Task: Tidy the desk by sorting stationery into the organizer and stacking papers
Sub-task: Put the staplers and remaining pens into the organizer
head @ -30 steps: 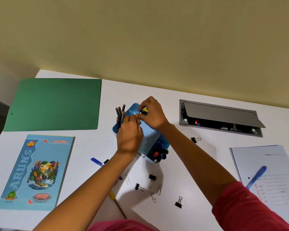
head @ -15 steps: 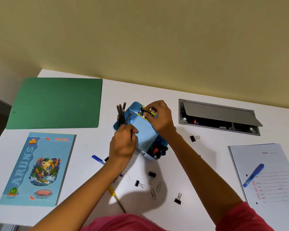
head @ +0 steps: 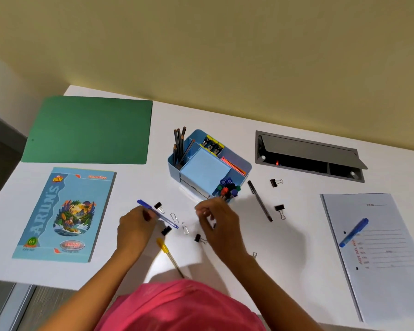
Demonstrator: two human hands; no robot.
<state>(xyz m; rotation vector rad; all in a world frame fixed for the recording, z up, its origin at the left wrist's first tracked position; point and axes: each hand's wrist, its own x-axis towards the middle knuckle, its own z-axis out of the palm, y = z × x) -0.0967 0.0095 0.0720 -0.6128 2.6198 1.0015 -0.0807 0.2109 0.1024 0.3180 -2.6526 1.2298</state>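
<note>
The light blue organizer (head: 248, 164) stands mid-desk and holds pencils (head: 179, 144), a blue note pad (head: 204, 170), yellow clips (head: 212, 144) and push pins (head: 228, 187). Just in front of it, my left hand (head: 134, 226) pinches a blue pen (head: 163, 217) lying on the desk. My right hand (head: 219, 223) curls down over a black binder clip (head: 213, 225), which is mostly hidden by its fingers. Between my hands lie more binder clips (head: 166, 230) and paper clips (head: 185, 228). A yellow pen (head: 170, 256) lies near the front edge.
A black pen (head: 259, 200) and two binder clips (head: 279, 209) lie right of the organizer. A white sheet (head: 387, 254) with a blue pen (head: 354, 231) on it sits far right. The green folder (head: 89, 131) and a notebook (head: 65, 213) lie on the left. An open cable box (head: 306, 155) is behind.
Both hands have left the top of the organizer and come down toward me onto the desk. The left is now on the blue pen, the right over the loose clips.
</note>
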